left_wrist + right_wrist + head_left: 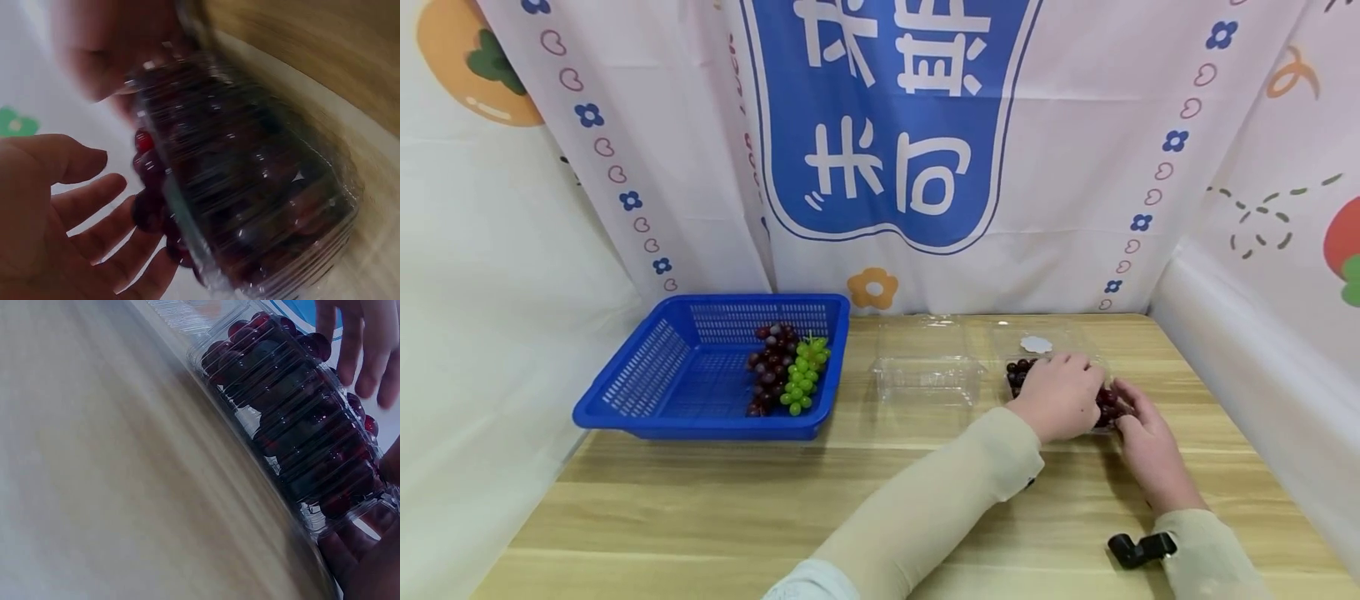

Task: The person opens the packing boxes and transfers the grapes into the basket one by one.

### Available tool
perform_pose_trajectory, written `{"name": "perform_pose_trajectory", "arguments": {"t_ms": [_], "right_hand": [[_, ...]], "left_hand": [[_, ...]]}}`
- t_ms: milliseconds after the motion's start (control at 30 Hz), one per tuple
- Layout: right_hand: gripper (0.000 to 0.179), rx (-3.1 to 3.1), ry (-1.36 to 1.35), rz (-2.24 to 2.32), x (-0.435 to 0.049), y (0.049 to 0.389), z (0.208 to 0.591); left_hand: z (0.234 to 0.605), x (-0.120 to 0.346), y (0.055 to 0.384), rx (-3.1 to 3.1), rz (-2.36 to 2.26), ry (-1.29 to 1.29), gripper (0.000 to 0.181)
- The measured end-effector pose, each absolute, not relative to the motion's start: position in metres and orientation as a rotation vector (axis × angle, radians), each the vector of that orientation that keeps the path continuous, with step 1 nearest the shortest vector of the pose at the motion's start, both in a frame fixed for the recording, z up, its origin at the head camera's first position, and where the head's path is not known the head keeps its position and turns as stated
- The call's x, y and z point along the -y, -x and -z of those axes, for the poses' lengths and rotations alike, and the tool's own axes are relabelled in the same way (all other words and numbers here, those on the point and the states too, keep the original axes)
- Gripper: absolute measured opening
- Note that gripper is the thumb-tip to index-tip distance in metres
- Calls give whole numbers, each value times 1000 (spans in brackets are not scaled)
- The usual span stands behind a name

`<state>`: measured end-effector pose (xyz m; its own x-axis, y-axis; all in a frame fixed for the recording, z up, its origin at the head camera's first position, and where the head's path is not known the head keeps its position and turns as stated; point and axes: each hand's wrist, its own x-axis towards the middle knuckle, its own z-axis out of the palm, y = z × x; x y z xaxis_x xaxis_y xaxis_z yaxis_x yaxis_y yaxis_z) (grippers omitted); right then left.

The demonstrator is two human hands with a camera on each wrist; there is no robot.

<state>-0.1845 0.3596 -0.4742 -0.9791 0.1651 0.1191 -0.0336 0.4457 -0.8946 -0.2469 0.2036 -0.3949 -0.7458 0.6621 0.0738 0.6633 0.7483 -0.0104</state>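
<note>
Dark red grapes (1108,408) fill a clear plastic clamshell box (294,444) at the right of the table. My left hand (1060,396) is over the grapes, and in the left wrist view its fingers (100,231) spread along their top, fingertips right at the fruit. At the box's right end my right hand (1153,450) grips the rim, thumb on the near side. The right wrist view shows that hand (375,569) around the corner of the box. The box's raised lid (1037,333) carries a white label and stands behind the grapes.
Beside it on the left stands a second clear clamshell box (928,383), its lid up. Further left, a blue plastic basket (647,408) holds a dark red grape bunch (769,367) and a green one (805,375). A printed cloth (1075,167) hangs behind the wooden table (737,517).
</note>
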Motion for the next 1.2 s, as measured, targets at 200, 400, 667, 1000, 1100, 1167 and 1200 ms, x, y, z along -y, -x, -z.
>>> {"name": "perform_pose_trajectory", "arguments": {"t_ms": [200,400,667,1000,1100,1167,1200], "right_hand": [[58,2505,109,-1568,-360,184,473],[58,2518,102,-1551,-360,184,474],[59,2491,70,-1588,-362,183,476],[59,2496,93,-1607,-365,184,478],[58,2496,100,-1591,-364,185,477],[58,2496,98,-1585,-364,185,477],[58,2494,93,-1591,-364,185,477]], "left_hand": [[397,-219,253,2925,-76,1086,46],[397,-223,253,2953,-146,1085,58],[398,-235,251,3053,-259,990,53],[397,-239,254,3108,-307,985,57],[401,-237,261,3088,-228,1035,57],[405,-235,265,3072,-168,1081,58],[406,-233,267,3067,-146,1103,58]]}}
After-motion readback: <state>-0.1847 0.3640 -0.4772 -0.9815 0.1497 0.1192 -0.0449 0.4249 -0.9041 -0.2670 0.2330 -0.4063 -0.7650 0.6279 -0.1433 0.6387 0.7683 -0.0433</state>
